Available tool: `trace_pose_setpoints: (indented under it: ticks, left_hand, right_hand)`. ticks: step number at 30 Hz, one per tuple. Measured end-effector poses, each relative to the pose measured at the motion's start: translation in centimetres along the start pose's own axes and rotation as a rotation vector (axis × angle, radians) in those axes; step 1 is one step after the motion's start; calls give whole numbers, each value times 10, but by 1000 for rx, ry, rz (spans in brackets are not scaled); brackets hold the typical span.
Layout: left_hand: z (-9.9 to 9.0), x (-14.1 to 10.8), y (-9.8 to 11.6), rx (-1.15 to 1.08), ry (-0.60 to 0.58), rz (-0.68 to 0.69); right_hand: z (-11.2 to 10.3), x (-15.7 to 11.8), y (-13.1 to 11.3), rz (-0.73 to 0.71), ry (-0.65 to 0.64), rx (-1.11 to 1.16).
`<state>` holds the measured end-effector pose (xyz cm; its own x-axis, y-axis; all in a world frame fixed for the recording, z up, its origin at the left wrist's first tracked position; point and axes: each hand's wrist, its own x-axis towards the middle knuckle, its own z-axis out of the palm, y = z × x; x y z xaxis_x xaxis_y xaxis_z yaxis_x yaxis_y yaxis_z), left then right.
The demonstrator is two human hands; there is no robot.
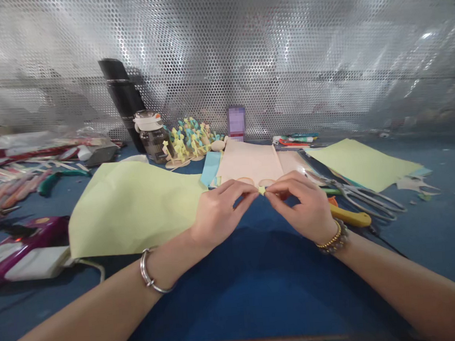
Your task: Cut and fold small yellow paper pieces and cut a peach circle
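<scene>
1. Pinching a small yellow-green piece (pixel 262 190) from both sides, the two hands meet fingertip to fingertip in mid-view, above the near part of the blue surface (pixel 259 293). The left hand (pixel 220 212) grips one side between thumb and fingers; the right hand (pixel 303 204) grips the other. The light two-sided pinch presumably suits so tiny an item, which a fuller grasp would hide.

2. Just beyond the fingertips: a pale pink sheet (pixel 248 158), with a strip of blue paper (pixel 210 166) at its left edge. Their position probably keeps them within a short reach while leaving working room nearer the body.

3. Left of the left hand: a large yellow-green sheet (pixel 136 203), its colour close to that of the held piece. Farther left lies a purple device (pixel 41 240), seemingly set aside from the handling area.

4. Right of the right hand: a yellow-handled tool (pixel 351 216) and metal scissors (pixel 346 191), handles toward the near right, perhaps for easy pickup. Another green sheet (pixel 363 163) lies behind them.

5. Toward the back: a cluster of small yellow and blue shapes (pixel 190 137), beside a lidded jar (pixel 153 142) and a black flask (pixel 121 95), likely kept there against knocks. A perforated metal panel (pixel 202 37) rises behind.
</scene>
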<state>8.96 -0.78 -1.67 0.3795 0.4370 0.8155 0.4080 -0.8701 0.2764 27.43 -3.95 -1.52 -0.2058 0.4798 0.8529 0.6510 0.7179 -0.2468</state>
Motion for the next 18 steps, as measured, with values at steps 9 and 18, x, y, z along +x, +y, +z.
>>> trace_pose_setpoints:
  ticks: [9, 18]
  left_hand:
    - [1, 1, -3, 52, -32, 41]
    - [1, 2, -4, 36, -16, 65]
  right_hand:
    - [-1, 0, 0, -14, -21, -1]
    - [-4, 3, 2, 47, -25, 5]
